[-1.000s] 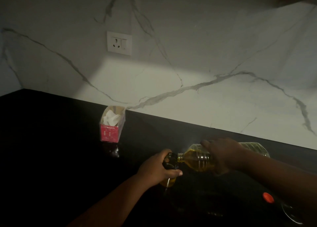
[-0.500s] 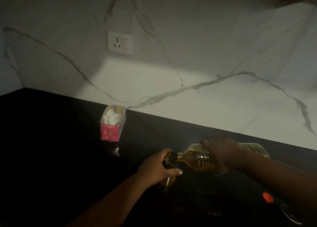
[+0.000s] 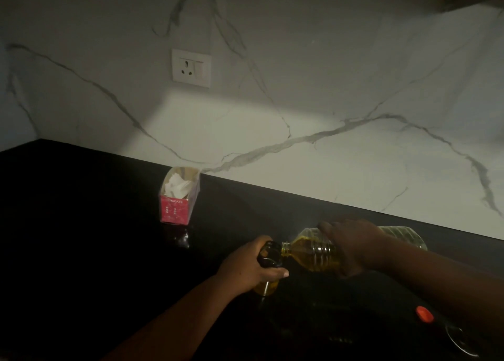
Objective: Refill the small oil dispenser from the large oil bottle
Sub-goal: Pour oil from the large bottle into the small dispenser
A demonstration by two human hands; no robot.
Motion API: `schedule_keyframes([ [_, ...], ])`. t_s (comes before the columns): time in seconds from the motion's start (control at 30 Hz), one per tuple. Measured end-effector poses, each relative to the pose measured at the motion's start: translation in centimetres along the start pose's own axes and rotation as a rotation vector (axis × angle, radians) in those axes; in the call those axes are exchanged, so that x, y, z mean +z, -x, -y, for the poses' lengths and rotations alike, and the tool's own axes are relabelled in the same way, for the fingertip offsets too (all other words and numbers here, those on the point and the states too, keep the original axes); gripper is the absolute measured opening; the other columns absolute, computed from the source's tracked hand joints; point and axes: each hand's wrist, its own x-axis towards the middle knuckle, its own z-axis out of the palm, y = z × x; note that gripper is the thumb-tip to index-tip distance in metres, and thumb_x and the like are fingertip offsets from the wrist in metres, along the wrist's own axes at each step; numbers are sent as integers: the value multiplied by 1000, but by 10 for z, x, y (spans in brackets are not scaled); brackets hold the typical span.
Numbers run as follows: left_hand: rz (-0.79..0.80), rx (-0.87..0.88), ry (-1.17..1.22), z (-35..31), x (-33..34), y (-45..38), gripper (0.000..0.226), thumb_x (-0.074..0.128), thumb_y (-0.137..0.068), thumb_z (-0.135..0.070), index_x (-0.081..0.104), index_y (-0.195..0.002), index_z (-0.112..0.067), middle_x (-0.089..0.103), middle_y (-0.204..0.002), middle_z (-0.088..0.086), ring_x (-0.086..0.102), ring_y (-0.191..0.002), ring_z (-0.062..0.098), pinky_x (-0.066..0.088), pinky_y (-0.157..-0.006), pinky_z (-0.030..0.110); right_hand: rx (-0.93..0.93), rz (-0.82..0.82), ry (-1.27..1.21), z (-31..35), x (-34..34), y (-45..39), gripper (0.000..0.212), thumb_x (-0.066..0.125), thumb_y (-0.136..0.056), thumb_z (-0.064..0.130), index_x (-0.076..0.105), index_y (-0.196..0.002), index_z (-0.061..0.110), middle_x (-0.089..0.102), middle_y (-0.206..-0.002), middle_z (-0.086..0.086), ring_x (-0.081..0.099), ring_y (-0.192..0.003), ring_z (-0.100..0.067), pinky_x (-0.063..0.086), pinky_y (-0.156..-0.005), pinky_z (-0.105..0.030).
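The large clear oil bottle (image 3: 313,253) lies tipped almost flat over the black counter, yellow oil pooled toward its neck. My right hand (image 3: 354,247) grips it from above around the middle. Its open mouth meets the top of the small oil dispenser (image 3: 268,287), which stands on the counter with yellow oil showing at its base. My left hand (image 3: 252,265) is wrapped around the dispenser's upper part and hides most of it. An orange cap (image 3: 424,313) lies on the counter at the lower right.
A pink open box with white tissue (image 3: 177,198) stands by the marble wall at the left. A wall socket (image 3: 191,67) sits above it. A glass rim (image 3: 463,344) shows dimly at the lower right. The black counter (image 3: 81,238) is very dark.
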Motion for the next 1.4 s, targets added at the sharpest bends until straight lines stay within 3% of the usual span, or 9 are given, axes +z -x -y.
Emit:
schedule_keyframes([
  [0.13,3,5,-8,1,0,0,70,80,-69,-59,42,-128,-47,57,-118,-17,55,-112,9,48,-97,38,-1,-6,7,0,0,-1,92,75,-61,58,34,-135,23,59,-123,1,57,-109,-21,47,-92,-34],
  [0.4,-6,15,-1,3,1,-1,62,81,-67,-59,42,-116,-53,60,-110,-17,58,-106,6,52,-95,39,2,4,3,1,-3,-1,93,77,-60,55,34,-135,23,59,-123,0,57,-110,-21,48,-94,-35],
  [0.57,-7,21,-6,3,1,-1,69,80,-67,-59,43,-124,-48,59,-115,-16,58,-110,8,51,-97,40,1,14,3,1,-2,-1,93,76,-61,55,33,-136,23,59,-124,1,57,-111,-21,48,-94,-36],
  [0.73,-3,22,-5,4,1,0,63,80,-66,-60,42,-116,-53,60,-110,-18,59,-107,6,52,-95,40,-4,12,12,1,-2,-1,93,76,-62,56,32,-137,22,58,-124,0,57,-110,-21,48,-95,-36],
  [0.9,-1,26,-8,3,0,-1,69,81,-68,-58,45,-125,-47,60,-116,-14,59,-110,10,51,-97,41,-9,-7,-1,-2,2,-2,91,75,-60,57,35,-135,23,58,-123,2,57,-109,-19,46,-93,-32],
  [1.4,3,13,-16,3,1,-2,72,80,-69,-58,43,-129,-45,58,-111,-18,57,-109,8,50,-95,36,-3,-4,3,-3,3,-5,95,75,-57,58,33,-135,24,59,-123,1,58,-109,-21,48,-92,-34],
])
